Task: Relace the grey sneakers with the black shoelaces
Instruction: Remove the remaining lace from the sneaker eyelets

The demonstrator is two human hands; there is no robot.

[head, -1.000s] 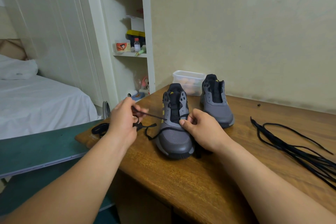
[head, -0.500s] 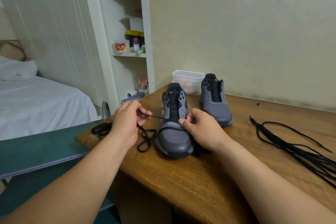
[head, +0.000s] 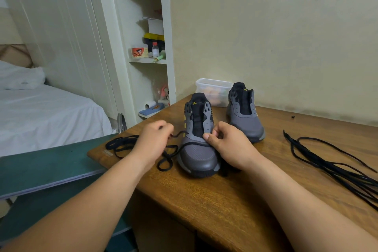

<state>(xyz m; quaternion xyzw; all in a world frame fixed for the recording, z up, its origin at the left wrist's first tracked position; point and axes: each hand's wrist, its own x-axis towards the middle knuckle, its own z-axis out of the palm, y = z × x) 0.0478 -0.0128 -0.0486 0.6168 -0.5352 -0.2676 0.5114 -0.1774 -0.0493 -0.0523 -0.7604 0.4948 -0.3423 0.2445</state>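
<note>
Two grey sneakers stand on the wooden table, toes toward me. The nearer sneaker has a black shoelace running across its lowest eyelets and trailing in loops to the left. My left hand pinches that lace just left of the shoe. My right hand grips the shoe's right eyelet flap, thumb on the tongue's edge. The second sneaker stands unlaced behind and to the right.
A bundle of spare black laces lies on the table's right side. A clear plastic box sits against the wall behind the shoes. A green board adjoins the table on the left, with a bed and shelves beyond.
My left hand has moved right, closer to the near sneaker, so the lace that was stretched taut now hangs slack in loops. My right hand has stayed on the shoe.
</note>
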